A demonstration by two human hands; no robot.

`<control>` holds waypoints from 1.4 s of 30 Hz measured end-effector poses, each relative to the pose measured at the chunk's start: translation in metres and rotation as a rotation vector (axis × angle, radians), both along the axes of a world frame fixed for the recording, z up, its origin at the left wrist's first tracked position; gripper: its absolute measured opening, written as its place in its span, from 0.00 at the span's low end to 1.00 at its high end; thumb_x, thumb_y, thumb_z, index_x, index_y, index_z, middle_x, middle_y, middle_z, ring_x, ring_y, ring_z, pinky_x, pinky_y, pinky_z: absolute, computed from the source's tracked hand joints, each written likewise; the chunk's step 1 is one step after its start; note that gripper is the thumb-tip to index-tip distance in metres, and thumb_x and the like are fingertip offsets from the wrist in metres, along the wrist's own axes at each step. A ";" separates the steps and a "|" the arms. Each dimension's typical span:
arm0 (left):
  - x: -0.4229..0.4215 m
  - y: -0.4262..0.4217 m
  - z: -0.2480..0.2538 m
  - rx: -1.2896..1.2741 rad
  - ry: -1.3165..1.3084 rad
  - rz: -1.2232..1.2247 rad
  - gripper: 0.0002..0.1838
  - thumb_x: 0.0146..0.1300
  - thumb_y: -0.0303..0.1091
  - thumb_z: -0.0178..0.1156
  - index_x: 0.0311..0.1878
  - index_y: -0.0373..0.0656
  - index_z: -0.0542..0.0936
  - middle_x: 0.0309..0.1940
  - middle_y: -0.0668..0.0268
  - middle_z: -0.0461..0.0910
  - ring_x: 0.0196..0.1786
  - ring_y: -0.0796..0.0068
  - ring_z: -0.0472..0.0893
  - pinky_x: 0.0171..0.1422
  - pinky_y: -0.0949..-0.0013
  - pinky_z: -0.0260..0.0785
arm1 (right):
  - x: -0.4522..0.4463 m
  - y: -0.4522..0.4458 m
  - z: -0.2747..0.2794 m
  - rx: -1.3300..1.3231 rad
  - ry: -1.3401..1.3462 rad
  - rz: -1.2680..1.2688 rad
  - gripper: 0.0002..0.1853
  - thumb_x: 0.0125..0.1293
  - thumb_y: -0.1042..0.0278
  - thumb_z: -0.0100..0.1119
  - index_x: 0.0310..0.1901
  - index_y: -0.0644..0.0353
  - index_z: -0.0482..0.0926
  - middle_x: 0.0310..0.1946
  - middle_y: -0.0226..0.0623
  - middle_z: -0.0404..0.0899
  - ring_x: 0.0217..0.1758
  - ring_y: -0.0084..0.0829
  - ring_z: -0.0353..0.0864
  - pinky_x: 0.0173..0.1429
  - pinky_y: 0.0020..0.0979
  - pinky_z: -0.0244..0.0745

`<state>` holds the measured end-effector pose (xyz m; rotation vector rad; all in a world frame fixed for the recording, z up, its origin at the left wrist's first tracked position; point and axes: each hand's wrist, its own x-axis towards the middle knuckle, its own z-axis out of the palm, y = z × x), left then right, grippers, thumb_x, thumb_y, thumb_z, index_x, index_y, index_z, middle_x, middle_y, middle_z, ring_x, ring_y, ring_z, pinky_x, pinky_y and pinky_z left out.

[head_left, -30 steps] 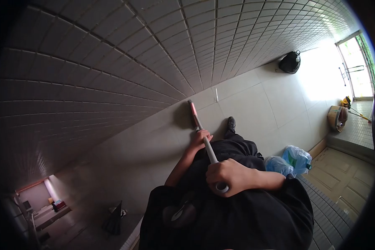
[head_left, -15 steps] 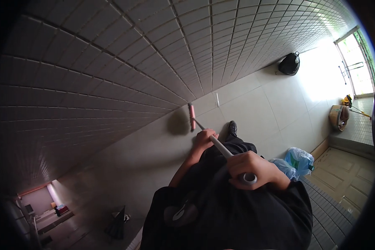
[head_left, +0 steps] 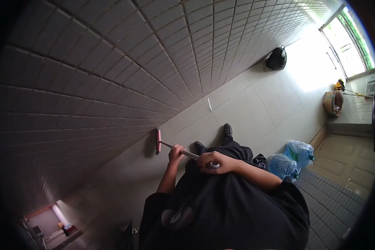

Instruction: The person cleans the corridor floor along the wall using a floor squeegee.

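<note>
A long-handled broom [head_left: 158, 141] with a narrow pink head and a grey handle slants across the space ahead of my body. The head is at the floor close beside the tiled wall; its bristles cannot be made out. My left hand [head_left: 176, 153] is wrapped round the handle partway down. Higher up, my right hand [head_left: 216, 162] grips the handle near its top end, whose round grey cap shows beside the fingers. Both hands are closed.
The grey tiled wall [head_left: 162, 54] runs along the floor [head_left: 254, 104]. A black bag [head_left: 276, 58] stands against it. To the right are large water bottles in plastic [head_left: 283, 166], a brown bin [head_left: 333, 103] and a door [head_left: 343, 160]. A white strip [head_left: 209, 105] lies on the floor.
The broom head has moved left along the wall base. Both hands have shifted left with the handle, still gripping it. The view has turned slightly, and a second shoe shows.
</note>
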<state>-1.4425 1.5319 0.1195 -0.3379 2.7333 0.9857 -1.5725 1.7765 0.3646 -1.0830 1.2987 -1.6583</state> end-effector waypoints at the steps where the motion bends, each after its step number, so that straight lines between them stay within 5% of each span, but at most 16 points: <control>1: -0.002 0.001 -0.001 -0.016 0.044 0.023 0.15 0.57 0.43 0.62 0.24 0.41 0.75 0.29 0.57 0.76 0.36 0.53 0.77 0.38 0.54 0.69 | -0.001 -0.001 0.000 0.005 0.006 -0.009 0.06 0.58 0.76 0.60 0.28 0.66 0.74 0.32 0.42 0.78 0.41 0.39 0.76 0.47 0.35 0.70; 22: -0.144 0.134 0.028 -0.020 0.001 -0.209 0.13 0.57 0.44 0.62 0.27 0.44 0.78 0.32 0.62 0.79 0.40 0.56 0.79 0.40 0.53 0.72 | -0.066 0.100 0.071 0.167 0.198 -0.250 0.08 0.51 0.75 0.60 0.22 0.64 0.71 0.23 0.41 0.71 0.32 0.43 0.73 0.38 0.39 0.68; 35: -0.233 0.246 0.033 -0.025 -0.020 -0.344 0.13 0.56 0.44 0.63 0.25 0.45 0.77 0.33 0.64 0.79 0.41 0.58 0.78 0.43 0.52 0.71 | -0.118 0.207 0.077 0.264 0.173 -0.376 0.05 0.49 0.78 0.60 0.22 0.63 0.73 0.25 0.40 0.74 0.35 0.41 0.76 0.41 0.36 0.72; 42: -0.248 0.274 0.031 0.260 0.231 -0.510 0.16 0.56 0.37 0.63 0.18 0.41 0.71 0.22 0.58 0.74 0.32 0.54 0.77 0.39 0.52 0.69 | -0.141 0.242 0.083 0.085 0.167 -0.226 0.10 0.52 0.76 0.61 0.20 0.62 0.68 0.20 0.38 0.69 0.29 0.42 0.73 0.31 0.38 0.68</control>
